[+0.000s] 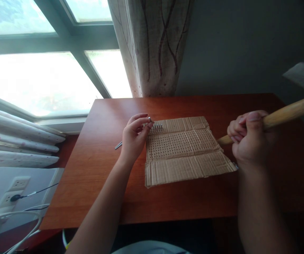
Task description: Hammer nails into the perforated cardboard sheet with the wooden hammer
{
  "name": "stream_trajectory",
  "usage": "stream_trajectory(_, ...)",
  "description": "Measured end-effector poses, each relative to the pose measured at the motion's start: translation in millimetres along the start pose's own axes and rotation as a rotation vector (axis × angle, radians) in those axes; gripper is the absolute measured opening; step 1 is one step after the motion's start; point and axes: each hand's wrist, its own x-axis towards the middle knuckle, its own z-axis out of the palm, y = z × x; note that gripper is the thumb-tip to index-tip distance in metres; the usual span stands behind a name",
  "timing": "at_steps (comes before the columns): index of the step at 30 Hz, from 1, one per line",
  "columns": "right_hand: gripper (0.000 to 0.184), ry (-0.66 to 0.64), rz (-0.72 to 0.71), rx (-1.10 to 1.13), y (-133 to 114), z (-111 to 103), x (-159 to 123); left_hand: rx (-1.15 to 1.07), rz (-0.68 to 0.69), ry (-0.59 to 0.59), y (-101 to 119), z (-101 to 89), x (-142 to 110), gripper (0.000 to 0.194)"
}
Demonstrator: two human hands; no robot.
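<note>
My left hand point(136, 132) is closed in a pinch on a nail, whose metal top point(149, 119) shows above the fingertips. It is at the far left corner of a creased cardboard sheet point(178, 167) dotted with rows of small holes. Beside the fingertips, several short metal nails point(157, 126) stand in a row in the cardboard. My right hand point(249, 137) is wrapped round the wooden handle of a hammer point(292, 112), raised right of the cardboard. The blurred hammer head is at the right edge of view, partly cut off.
Thin metal rods point(118, 145) lie left of my left hand on the brown wooden table point(93, 183). Behind it are a window point(35, 81) and a patterned curtain point(157, 46). A wall socket point(16, 187) with cables is at lower left.
</note>
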Motion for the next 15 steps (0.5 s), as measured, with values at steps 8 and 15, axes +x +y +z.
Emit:
stream_trajectory(8, 0.030, -0.006, 0.000, -0.001, 0.6, 0.6, -1.5, 0.069, 0.038, 0.000, 4.7, 0.8, -0.7, 0.013)
stream_trajectory(15, 0.030, -0.008, 0.002, -0.013, -0.8, 1.4, -1.5, 0.136, 0.098, 0.013, 6.7, 1.5, -1.0, 0.012)
